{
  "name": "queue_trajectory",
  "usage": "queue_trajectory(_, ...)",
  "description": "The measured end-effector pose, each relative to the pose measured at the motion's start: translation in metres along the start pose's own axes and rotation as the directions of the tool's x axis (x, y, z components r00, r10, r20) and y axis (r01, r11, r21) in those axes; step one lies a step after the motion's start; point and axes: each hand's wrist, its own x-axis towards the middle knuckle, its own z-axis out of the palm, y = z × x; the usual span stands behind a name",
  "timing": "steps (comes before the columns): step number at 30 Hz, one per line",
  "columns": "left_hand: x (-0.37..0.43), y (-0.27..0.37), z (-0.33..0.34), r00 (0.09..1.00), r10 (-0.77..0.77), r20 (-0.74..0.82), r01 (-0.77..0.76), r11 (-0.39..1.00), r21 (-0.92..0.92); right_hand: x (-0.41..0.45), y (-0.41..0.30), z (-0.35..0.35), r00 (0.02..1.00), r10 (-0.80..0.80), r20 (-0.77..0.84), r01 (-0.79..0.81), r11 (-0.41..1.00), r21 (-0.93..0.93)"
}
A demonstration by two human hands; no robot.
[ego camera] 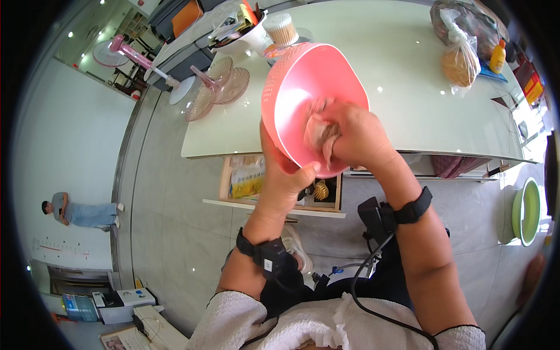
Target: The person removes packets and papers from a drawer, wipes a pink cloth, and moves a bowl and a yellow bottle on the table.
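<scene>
A pink plastic basket (pixel 291 72) with a perforated side is tilted towards me above the near edge of the table. My left hand (pixel 286 179) grips its lower left rim, the thumb over the edge and the fingers hidden behind the wall. Inside the basket, my right hand (pixel 361 131) holds a crumpled pale cloth (pixel 318 133) against the inner surface. Both the cloth and the fingers are blurred. Below the basket, an open drawer (pixel 280 208) holds a yellow packet (pixel 247 183) and a gold-coloured round item (pixel 321 190).
On the white glossy table (pixel 407 87) stand a pink clear divided dish (pixel 221 85), a tub of cotton swabs (pixel 281 29) and a filled white bowl (pixel 245 41). Bagged food (pixel 460 65) and a yellow bottle (pixel 498 57) are at right. A green basin (pixel 525 212) rests on the floor. A person (pixel 83 214) stands by the wall.
</scene>
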Motion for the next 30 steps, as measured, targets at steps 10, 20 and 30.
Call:
queue_trajectory(10,-0.005,-0.011,-0.022,0.985,-0.160,0.070,0.168,0.976,-0.137,0.003,0.008,-0.007,0.945,0.304,0.120,-0.196,0.233,0.952)
queue_trajectory(20,0.002,-0.005,-0.022,0.987,0.031,0.156,-0.010,0.991,-0.131,-0.005,-0.012,0.005,0.989,-0.023,0.144,-0.028,0.940,0.341)
queue_trajectory(30,-0.010,-0.017,-0.030,0.998,0.013,0.060,-0.024,0.981,0.193,-0.016,-0.027,-0.016,0.962,0.193,0.195,-0.095,0.900,-0.425)
